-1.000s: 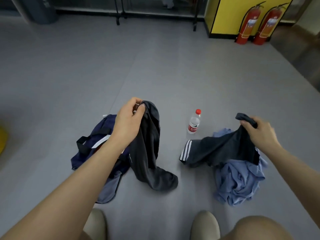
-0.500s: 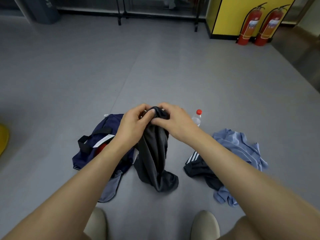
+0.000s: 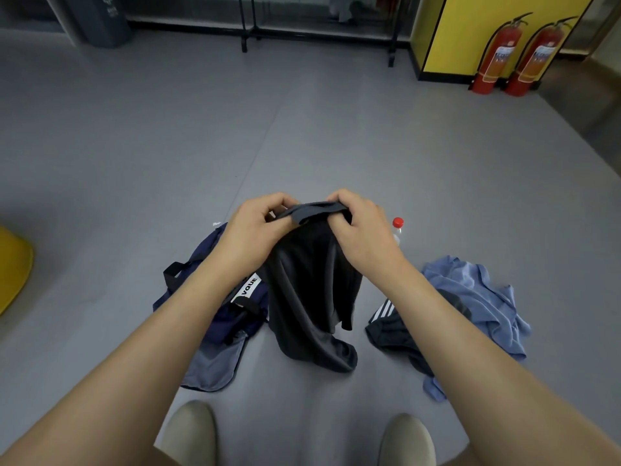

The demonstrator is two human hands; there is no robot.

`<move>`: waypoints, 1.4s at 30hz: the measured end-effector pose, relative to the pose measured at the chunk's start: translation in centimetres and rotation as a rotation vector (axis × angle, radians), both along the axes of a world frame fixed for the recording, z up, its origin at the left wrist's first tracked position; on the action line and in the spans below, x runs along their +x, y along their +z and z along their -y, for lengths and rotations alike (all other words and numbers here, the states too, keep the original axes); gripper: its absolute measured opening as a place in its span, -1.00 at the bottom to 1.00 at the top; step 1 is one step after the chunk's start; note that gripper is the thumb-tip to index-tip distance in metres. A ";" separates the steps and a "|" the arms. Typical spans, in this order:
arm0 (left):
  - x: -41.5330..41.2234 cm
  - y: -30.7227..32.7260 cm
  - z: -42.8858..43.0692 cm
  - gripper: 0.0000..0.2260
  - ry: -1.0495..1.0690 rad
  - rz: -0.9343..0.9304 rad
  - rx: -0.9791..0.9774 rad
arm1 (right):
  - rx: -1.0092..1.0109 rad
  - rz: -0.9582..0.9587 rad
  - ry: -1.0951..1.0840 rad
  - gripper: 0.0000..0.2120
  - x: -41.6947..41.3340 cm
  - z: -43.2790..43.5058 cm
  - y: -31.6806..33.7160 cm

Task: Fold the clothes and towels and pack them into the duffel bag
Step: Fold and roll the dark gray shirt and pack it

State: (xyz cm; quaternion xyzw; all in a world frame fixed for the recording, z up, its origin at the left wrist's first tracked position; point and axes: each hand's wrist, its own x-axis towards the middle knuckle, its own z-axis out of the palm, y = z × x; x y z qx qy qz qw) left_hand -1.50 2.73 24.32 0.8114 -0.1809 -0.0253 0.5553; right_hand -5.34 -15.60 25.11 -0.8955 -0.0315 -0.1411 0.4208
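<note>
A dark grey garment (image 3: 311, 297) hangs from both hands, its lower end resting crumpled on the floor. My left hand (image 3: 255, 230) and my right hand (image 3: 361, 230) pinch its top edge side by side. Behind my left forearm lies the navy duffel bag (image 3: 208, 260) with black straps, a white label and a grey flap spread toward me. To the right, black shorts with white stripes (image 3: 389, 326) lie partly under a crumpled light blue shirt (image 3: 477, 297).
A water bottle with a red cap (image 3: 397, 227) stands just behind my right hand. Two red fire extinguishers (image 3: 517, 55) stand by a yellow wall at the far right. A yellow object (image 3: 11, 264) sits at the left edge. My shoes (image 3: 191, 432) are below.
My right hand let go of the black striped shorts, which dropped onto the blue shirt, and came over to grip the grey garment's top edge beside my left hand.
</note>
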 end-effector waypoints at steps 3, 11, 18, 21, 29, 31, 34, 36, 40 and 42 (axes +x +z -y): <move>-0.9 -0.9 0.0 -0.91 -0.055 0.012 0.171 | 0.158 0.087 -0.036 -0.74 -0.1 -0.2 1.1; -1.3 -2.7 -0.7 -0.73 0.054 0.073 0.510 | 0.379 0.168 -0.198 -0.71 -1.2 2.7 3.8; -1.7 -1.3 -0.2 -0.88 -0.006 0.053 0.203 | 0.019 -0.357 0.005 -0.59 -2.6 4.6 0.8; -2.5 -1.3 0.8 -0.91 -0.047 0.146 0.244 | -0.059 -0.374 0.161 -0.42 -3.3 0.8 -1.1; -0.8 -3.3 -2.4 -0.94 0.055 0.167 0.588 | -0.185 0.051 -0.069 -0.72 -2.4 1.9 0.0; 0.5 -4.0 -4.1 -0.89 0.140 0.128 0.683 | -0.091 0.085 -0.149 -0.69 -2.6 3.2 0.3; 1.8 -4.1 -5.7 -0.81 0.160 0.110 0.692 | 0.002 0.064 -0.298 -0.74 -2.2 5.3 0.1; 2.2 -3.4 -5.8 -0.85 0.166 0.123 0.614 | -0.081 -0.051 -0.361 -0.77 -1.8 6.6 -0.9; 1.2 -1.9 -3.8 -0.85 0.098 0.120 0.372 | -0.163 -0.346 -0.142 -0.63 -2.0 5.8 -2.9; 0.0 -1.6 -2.0 -0.84 0.022 0.137 0.345 | -0.089 -0.372 0.079 -0.36 -2.1 2.8 -3.5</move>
